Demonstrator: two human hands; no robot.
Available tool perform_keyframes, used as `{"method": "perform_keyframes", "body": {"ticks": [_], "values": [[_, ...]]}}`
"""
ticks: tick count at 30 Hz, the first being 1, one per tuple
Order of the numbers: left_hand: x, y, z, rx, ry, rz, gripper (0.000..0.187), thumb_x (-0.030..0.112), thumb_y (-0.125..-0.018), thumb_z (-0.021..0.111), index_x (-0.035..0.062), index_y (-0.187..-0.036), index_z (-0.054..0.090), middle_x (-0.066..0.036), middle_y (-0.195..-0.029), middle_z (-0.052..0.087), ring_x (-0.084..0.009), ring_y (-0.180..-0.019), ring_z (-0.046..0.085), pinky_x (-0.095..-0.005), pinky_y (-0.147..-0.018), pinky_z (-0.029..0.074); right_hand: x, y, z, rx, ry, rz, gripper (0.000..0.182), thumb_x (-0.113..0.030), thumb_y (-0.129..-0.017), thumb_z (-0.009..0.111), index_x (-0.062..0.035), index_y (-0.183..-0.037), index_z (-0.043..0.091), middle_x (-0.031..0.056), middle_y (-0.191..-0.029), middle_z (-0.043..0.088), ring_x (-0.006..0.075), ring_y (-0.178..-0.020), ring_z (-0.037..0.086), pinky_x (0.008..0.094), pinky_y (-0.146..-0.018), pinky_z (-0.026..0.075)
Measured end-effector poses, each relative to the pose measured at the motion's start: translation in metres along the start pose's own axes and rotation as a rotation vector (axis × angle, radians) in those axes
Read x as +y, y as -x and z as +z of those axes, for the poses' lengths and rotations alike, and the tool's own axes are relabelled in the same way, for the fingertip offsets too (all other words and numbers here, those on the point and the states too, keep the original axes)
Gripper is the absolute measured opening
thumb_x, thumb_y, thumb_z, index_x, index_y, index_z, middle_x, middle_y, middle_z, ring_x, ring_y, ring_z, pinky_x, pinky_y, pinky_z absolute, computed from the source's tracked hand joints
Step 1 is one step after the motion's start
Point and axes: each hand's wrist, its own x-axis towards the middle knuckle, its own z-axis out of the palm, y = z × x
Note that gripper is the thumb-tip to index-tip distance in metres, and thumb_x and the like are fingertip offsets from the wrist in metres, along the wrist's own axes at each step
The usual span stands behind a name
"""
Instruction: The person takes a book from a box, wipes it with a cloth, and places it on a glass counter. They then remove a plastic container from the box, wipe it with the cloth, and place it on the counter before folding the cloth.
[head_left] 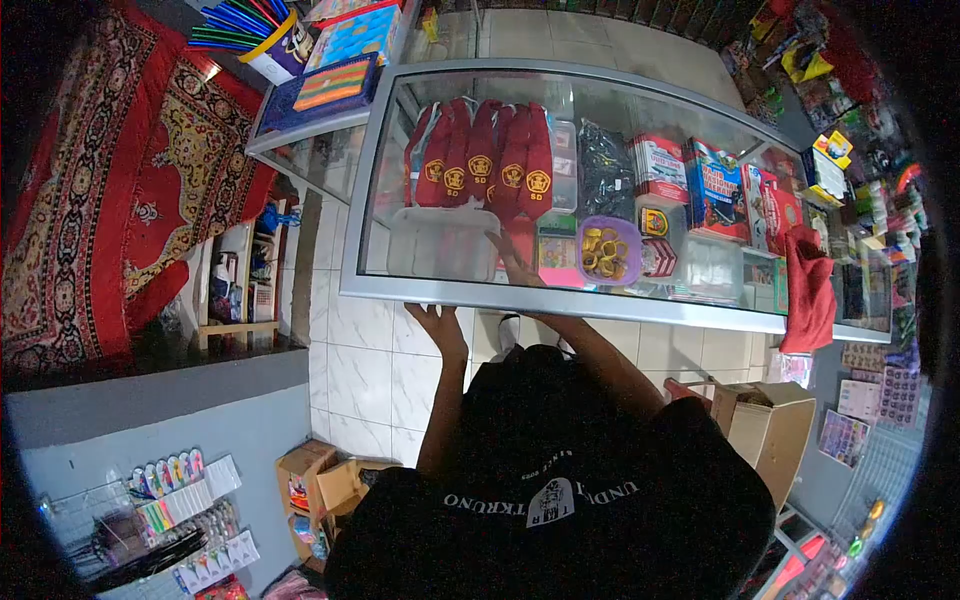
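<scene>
My left hand [437,328] is at the front edge of the glass display case [560,300], fingers apart and tips right at the metal frame. Through the glass I see my right hand [516,262] inside the case, fingers stretched out. Its fingertips are at the right side of a translucent plastic container [443,243]. Just behind the container hang or lie several maroon school ties [480,165] with yellow "SD" emblems. To the right of my right hand is a purple tub [609,250] of gold-coloured round pieces.
Books [716,185] and a black packet [607,165] fill the case's right part. A red cloth [808,290] drapes over its right corner. Cardboard boxes [765,430] stand at my right, another box [310,465] at my left. Patterned red rugs [140,180] hang at far left.
</scene>
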Motion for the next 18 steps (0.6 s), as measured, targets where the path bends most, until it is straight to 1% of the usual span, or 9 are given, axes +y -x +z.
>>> {"method": "perform_keyframes", "body": {"ticks": [4, 6, 8, 10, 11, 13, 14, 17, 18], "values": [[0.003, 0.002, 0.000, -0.018, 0.097, -0.017, 0.072, 0.003, -0.086, 0.061, 0.0077, -0.141, 0.015, -0.014, -0.143, 0.024, -0.0300, -0.123, 0.040, -0.0398, -0.087, 0.053, 0.000, -0.003, 0.001, -0.022, -0.005, 0.063, 0.084, -0.030, -0.078, 0.068, -0.0172, -0.145, 0.021, 0.0256, -0.151, 0.014, 0.0451, -0.136, 0.024, 0.0508, -0.106, 0.035], [0.004, 0.005, 0.002, -0.018, 0.085, -0.039, 0.071, 0.003, -0.086, 0.060, 0.0090, -0.140, 0.015, -0.014, -0.142, 0.024, -0.0303, -0.123, 0.040, -0.0408, -0.087, 0.053, 0.000, -0.004, 0.001, -0.034, -0.010, 0.093, 0.083, -0.030, -0.077, 0.068, -0.0171, -0.145, 0.022, 0.0255, -0.151, 0.014, 0.0452, -0.136, 0.024, 0.0508, -0.105, 0.036], [0.005, 0.008, 0.001, -0.017, 0.068, -0.055, 0.068, 0.003, -0.087, 0.059, 0.0099, -0.139, 0.017, -0.014, -0.142, 0.024, -0.0306, -0.123, 0.041, -0.0415, -0.086, 0.053, -0.002, -0.004, 0.001, -0.039, -0.031, 0.096, 0.082, -0.030, -0.077, 0.068, -0.0169, -0.144, 0.023, 0.0253, -0.151, 0.014, 0.0453, -0.136, 0.025, 0.0509, -0.105, 0.036], [0.005, 0.010, 0.004, -0.021, 0.056, -0.068, 0.063, 0.001, -0.088, 0.057, 0.0106, -0.138, 0.019, -0.014, -0.141, 0.026, -0.0308, -0.122, 0.042, -0.0418, -0.086, 0.054, -0.006, 0.002, -0.006, -0.055, -0.093, 0.055, 0.075, -0.028, -0.077, 0.068, -0.0150, -0.139, 0.029, 0.0252, -0.150, 0.017, 0.0464, -0.133, 0.029, 0.0511, -0.103, 0.038], [0.001, 0.010, 0.003, -0.049, 0.048, -0.069, 0.063, 0.010, -0.089, 0.057, 0.0128, -0.138, 0.019, -0.013, -0.142, 0.025, -0.0299, -0.123, 0.041, -0.0446, -0.087, 0.052, -0.008, 0.004, -0.012, -0.060, -0.122, 0.035, 0.071, -0.028, -0.077, 0.068, -0.0141, -0.136, 0.032, 0.0251, -0.150, 0.018, 0.0470, -0.132, 0.031, 0.0512, -0.102, 0.038], [-0.004, 0.009, -0.002, -0.104, 0.029, -0.068, 0.063, 0.026, -0.092, 0.058, 0.0173, -0.140, 0.019, -0.010, -0.143, 0.024, -0.0282, -0.125, 0.040, -0.0502, -0.089, 0.047, -0.012, 0.005, -0.021, -0.139, -0.118, 0.110, 0.064, -0.027, -0.078, 0.067, -0.0133, -0.132, 0.035, 0.0259, -0.149, 0.019, 0.0476, -0.128, 0.036, 0.0503, -0.101, 0.040], [-0.005, 0.008, -0.002, -0.075, 0.034, -0.091, 0.054, 0.020, -0.094, 0.055, 0.0160, -0.137, 0.023, -0.010, -0.141, 0.028, -0.0274, -0.123, 0.042, -0.0495, -0.088, 0.049, -0.013, 0.005, -0.023, -0.178, -0.118, 0.146, 0.061, -0.027, -0.078, 0.066, -0.0129, -0.129, 0.036, 0.0262, -0.149, 0.019, 0.0480, -0.126, 0.039, 0.0499, -0.100, 0.040], [-0.009, 0.006, -0.003, -0.059, -0.050, -0.070, 0.049, 0.018, -0.095, 0.053, 0.0143, -0.134, 0.025, -0.010, -0.138, 0.030, -0.0268, -0.121, 0.044, -0.0473, -0.087, 0.050, -0.007, 0.004, -0.015, -0.117, -0.065, 0.092, 0.065, -0.023, -0.076, 0.067, -0.0125, -0.132, 0.034, 0.0270, -0.148, 0.019, 0.0482, -0.120, 0.045, 0.0491, -0.099, 0.041], [-0.011, 0.006, -0.005, -0.096, -0.011, -0.034, 0.048, 0.019, -0.095, 0.053, 0.0127, -0.133, 0.025, -0.009, -0.136, 0.032, -0.0262, -0.120, 0.045, -0.0451, -0.086, 0.051, -0.005, 0.005, -0.012, -0.118, -0.086, 0.121, 0.065, -0.027, -0.077, 0.068, -0.0123, -0.131, 0.035, 0.0254, -0.149, 0.019, 0.0467, -0.123, 0.042, 0.0497, -0.101, 0.039]]}}
